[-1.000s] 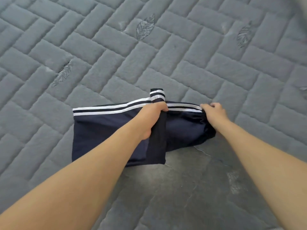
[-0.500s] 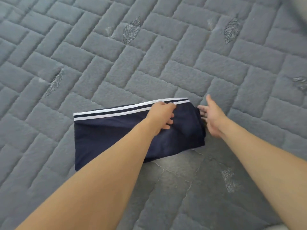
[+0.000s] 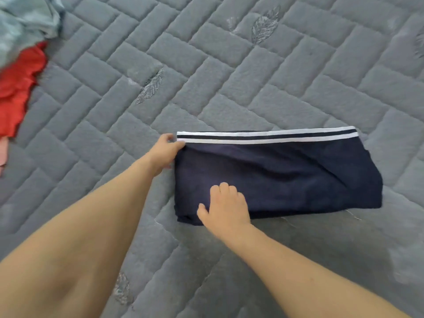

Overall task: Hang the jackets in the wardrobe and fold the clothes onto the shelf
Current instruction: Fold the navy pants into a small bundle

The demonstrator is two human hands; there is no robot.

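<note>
Pinching folded navy garment point(image 3: 286, 171) corner: left grip point(image 3: 166, 150) | right grip point(image 3: 226, 206) curled, gripping near edge

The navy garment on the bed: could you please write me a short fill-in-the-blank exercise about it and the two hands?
1. The navy garment has two ____ stripes along its far edge.
2. The left hand grips the garment at its ____ end.
3. The right hand rests on the garment's ____ edge, fingers curled.
4. The crumpled cloth near the picture's left edge is ____.

Missing words: white; left; near; red
</note>
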